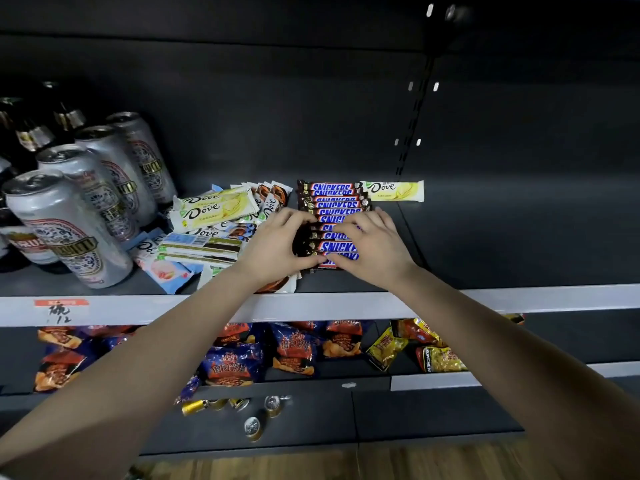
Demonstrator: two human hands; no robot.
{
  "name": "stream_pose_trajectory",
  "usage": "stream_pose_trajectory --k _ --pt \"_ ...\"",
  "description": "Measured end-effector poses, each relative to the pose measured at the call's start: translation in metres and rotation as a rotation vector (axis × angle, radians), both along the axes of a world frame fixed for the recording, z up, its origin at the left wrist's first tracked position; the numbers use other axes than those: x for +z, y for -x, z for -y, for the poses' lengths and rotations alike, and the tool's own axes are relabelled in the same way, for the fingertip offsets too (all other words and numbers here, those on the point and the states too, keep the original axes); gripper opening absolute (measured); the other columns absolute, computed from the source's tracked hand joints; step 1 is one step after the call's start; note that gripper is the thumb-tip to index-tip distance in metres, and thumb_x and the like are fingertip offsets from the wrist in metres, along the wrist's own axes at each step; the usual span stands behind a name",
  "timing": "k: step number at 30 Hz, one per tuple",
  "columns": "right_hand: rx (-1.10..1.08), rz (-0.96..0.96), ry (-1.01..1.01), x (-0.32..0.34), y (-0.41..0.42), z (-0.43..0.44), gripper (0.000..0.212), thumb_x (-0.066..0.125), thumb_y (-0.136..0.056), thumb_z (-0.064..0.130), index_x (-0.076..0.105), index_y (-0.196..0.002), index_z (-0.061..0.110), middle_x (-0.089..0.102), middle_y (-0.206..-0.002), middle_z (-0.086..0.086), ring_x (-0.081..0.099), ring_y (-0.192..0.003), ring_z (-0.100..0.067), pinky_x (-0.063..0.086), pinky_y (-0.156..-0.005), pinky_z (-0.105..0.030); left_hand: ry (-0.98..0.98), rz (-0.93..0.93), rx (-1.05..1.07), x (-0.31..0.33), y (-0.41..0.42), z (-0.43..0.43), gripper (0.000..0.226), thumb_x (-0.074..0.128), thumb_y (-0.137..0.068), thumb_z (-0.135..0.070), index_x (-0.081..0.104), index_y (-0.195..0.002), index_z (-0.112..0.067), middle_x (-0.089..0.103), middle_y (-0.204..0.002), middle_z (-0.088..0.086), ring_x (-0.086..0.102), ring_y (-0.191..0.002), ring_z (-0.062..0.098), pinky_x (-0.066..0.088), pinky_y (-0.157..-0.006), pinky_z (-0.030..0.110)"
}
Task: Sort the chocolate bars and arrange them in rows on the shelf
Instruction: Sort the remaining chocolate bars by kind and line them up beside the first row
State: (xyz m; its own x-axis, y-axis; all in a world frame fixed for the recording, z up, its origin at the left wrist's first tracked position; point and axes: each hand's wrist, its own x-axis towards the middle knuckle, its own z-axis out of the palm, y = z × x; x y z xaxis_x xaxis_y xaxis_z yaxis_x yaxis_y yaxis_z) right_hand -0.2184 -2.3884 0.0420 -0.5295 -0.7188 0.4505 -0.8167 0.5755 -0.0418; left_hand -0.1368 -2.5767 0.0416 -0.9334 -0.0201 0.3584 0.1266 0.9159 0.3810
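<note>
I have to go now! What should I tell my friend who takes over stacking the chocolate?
Left hand and right hand: both grip the front of the row of brown-wrapped Snickers bars on the dark metal shelf.
Done: Snickers row; one pale yellow Dove bar lies right of its back end.
To do: the mixed pile of Dove bars left of the row, unsorted.

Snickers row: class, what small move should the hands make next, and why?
Probably squaring up the front bars. The left hand and right hand hold the near end of the Snickers row, where the bars look less even, while the far bars lie neatly stacked. The mixed Dove pile on the left is unsorted.
</note>
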Motion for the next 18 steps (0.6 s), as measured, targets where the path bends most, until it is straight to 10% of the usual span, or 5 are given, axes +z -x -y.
stream_pose_trajectory --k 18 --pt "0.222 0.093 -0.013 0.019 0.015 0.121 0.039 0.046 -0.093 0.036 0.054 -0.126 0.019 0.051 -0.126 0.000 0.041 -0.122 -0.021 0.017 -0.113 -0.041 0.029 -0.028 0.427 0.007 -0.030 0.090 0.036 0.057 -0.084 -0.017 0.055 -0.120 -0.015 0.055 -0.121 0.006 0.046 -0.112 0.029 0.037 -0.095 0.037"
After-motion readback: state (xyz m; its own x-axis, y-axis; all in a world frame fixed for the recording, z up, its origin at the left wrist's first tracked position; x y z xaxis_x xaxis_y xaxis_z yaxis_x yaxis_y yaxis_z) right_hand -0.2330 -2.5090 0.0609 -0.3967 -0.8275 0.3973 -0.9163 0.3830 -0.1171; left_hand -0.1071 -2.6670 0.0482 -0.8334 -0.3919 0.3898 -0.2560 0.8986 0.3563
